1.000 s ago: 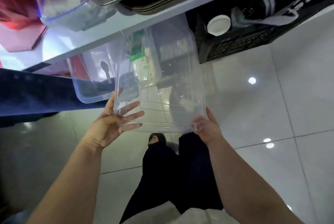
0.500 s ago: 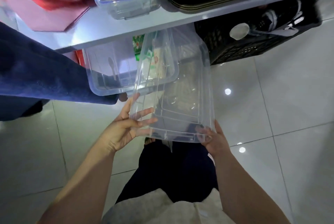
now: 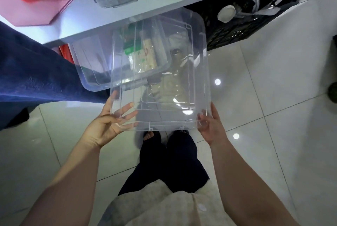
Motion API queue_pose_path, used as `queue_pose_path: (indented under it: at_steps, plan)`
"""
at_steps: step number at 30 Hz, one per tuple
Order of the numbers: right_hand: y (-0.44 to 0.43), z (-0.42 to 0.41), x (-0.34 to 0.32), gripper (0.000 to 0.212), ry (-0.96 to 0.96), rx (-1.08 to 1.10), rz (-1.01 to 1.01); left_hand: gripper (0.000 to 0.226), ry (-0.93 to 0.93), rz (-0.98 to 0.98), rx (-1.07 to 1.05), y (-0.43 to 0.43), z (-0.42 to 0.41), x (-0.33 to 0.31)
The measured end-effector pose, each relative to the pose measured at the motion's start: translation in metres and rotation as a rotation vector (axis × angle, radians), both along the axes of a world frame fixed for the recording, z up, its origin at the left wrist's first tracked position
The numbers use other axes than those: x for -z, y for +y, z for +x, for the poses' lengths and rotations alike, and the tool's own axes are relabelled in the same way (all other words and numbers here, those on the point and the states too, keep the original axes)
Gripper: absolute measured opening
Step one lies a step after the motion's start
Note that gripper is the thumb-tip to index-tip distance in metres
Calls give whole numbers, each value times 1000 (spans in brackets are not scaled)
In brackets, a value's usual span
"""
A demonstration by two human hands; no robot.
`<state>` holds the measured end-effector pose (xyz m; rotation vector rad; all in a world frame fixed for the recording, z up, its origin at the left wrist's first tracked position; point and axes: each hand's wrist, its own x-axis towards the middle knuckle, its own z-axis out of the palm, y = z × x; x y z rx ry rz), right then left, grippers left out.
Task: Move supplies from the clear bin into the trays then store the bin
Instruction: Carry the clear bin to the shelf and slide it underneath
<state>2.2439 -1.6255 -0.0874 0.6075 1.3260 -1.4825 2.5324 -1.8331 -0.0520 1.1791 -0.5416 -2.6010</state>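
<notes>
Since a second ago the clear bin [image 3: 160, 72] has risen toward the table edge [image 3: 102, 23]. Left hand [image 3: 107, 125] fingers spread against its near-left corner; right hand [image 3: 212, 127] grips the near-right. Its long axis points away, toward another bin [image 3: 91, 72] beneath.

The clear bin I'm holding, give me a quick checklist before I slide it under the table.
1. Clear bin empty: ok, nothing loose shows inside.
2. Held on both sides: ok, left hand and right hand grip its near corners.
3. Path under the table edge: not ok, another clear tub holding packets sits in the way.
4. Black crate to the right: ok, clear of the bin.
5. Space behind the tub: cannot tell, hidden under the table.
6. Blue fabric on the left: cannot tell whether it will snag.
</notes>
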Motion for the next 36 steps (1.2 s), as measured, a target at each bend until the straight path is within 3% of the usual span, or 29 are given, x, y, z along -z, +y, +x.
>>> queue_pose_path:
  at_steps: [8,14,15,18,21,25,27,33,36]
  plan:
    - [-71,-14,-26,71,222,-128,-181,80,-41,13,-230,-10,22,-2]
    - [-169,-14,-18,67,354,-241,-133,28,-563,-125,-312,-38,28,6]
    - [-182,-14,-14,64,398,-256,-110,28,-650,-167,-324,-40,26,9]
    - [-211,-10,1,58,566,-386,54,59,-848,-200,-368,-43,19,24]
    - [-219,-11,19,59,765,-617,271,63,-864,-147,-422,-48,7,32]
    - [-214,-21,33,63,812,-824,315,47,-859,-158,-522,-59,-1,35]
    - [-215,-26,36,62,784,-821,278,28,-828,-157,-535,-64,-2,36]
    - [-214,-21,29,58,731,-676,213,4,-884,-225,-596,-67,-12,30]
    - [-207,-12,24,60,691,-680,172,12,-889,-315,-646,-62,-14,23]
